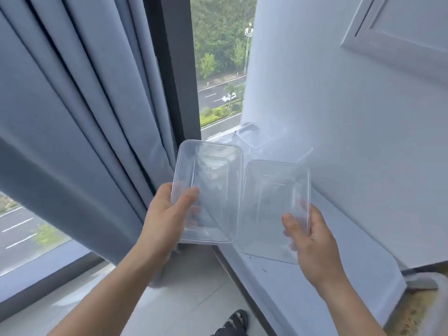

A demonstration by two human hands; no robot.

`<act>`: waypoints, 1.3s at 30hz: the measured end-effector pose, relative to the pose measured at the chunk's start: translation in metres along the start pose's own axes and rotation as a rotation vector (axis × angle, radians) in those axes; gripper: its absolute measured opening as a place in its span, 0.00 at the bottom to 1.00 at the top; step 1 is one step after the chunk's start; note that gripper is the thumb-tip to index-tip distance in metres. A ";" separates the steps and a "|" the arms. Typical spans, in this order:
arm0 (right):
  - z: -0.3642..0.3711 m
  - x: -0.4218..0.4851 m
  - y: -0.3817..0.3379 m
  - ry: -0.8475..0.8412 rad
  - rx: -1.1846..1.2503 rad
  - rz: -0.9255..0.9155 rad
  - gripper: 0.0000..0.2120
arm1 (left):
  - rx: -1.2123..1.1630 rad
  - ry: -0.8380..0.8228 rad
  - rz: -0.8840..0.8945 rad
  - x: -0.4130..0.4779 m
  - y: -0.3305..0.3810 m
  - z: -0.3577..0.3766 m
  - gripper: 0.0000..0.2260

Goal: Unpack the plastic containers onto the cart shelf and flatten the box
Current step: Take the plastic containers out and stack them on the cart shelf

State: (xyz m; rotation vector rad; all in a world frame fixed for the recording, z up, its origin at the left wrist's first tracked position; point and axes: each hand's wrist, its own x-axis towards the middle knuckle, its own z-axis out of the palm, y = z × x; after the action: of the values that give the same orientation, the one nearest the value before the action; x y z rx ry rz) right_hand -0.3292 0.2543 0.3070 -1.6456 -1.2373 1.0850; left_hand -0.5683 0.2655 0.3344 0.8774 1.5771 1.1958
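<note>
The left hand (169,209) is clamped on the near end of a clear tub (208,190), thumb inside the rim and fingers underneath, holding it tilted with its open side toward the camera. The right hand (312,229) grips a second clear tub (274,209) at its near right corner, thumb on the inner face and fingers behind the wall. The two tubs sit side by side between the hands, their long edges just beside each other. Beyond the right hand, more clear tubs (249,137) rest on a white ledge (291,282) that runs below that hand. A grey curtain (80,112) hangs to the left of the left hand. A sandalled foot (232,323) stands on the tiled floor (189,299) below the hands.
</note>
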 end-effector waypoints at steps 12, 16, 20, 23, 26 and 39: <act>-0.042 0.063 0.037 0.263 0.091 0.179 0.12 | 0.189 -0.333 -0.034 0.103 0.018 0.114 0.13; -0.039 0.082 0.042 0.350 0.102 0.261 0.11 | 0.210 -0.445 -0.050 0.138 0.021 0.145 0.13; -0.029 0.107 0.039 0.446 0.100 0.333 0.11 | 0.227 -0.547 -0.088 0.181 0.028 0.170 0.11; -0.022 0.129 0.042 0.518 0.115 0.370 0.10 | 0.238 -0.584 -0.109 0.212 0.032 0.188 0.10; -0.017 0.149 0.056 0.572 0.129 0.414 0.09 | 0.249 -0.598 -0.112 0.237 0.036 0.203 0.10; -0.016 0.222 0.147 0.513 0.112 0.644 0.14 | 0.293 -0.596 -0.119 0.274 0.033 0.241 0.18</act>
State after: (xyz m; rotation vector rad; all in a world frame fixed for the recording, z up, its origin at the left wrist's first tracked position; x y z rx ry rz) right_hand -0.2357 0.4380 0.1378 -2.1188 -0.3094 0.9694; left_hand -0.4218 0.5965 0.2761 1.1794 1.2960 0.5442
